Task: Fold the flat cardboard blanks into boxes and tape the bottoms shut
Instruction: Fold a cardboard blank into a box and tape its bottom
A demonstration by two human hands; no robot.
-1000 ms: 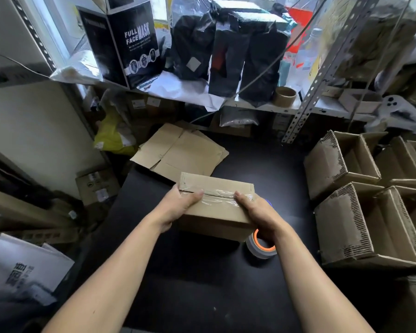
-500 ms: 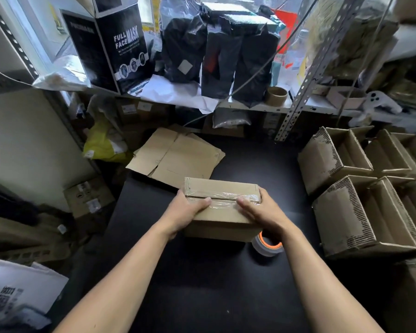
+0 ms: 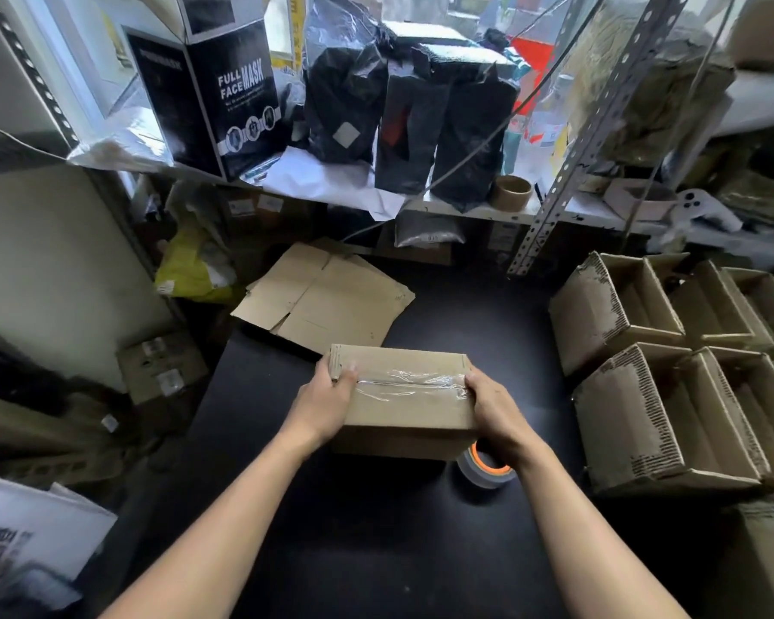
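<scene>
We held the taped box by both short ends.
Its long axis ran between left hand and right hand, both gripping.

Daylight from a window falls on a cluttered metal shelf behind the black desk, beside a pale wall.

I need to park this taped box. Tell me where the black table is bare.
Bare table lies between the arms, near of the box, and beyond it toward the shelf post. Crowded: flat blanks far-left, finished boxes right, tape roll under the right wrist.
</scene>
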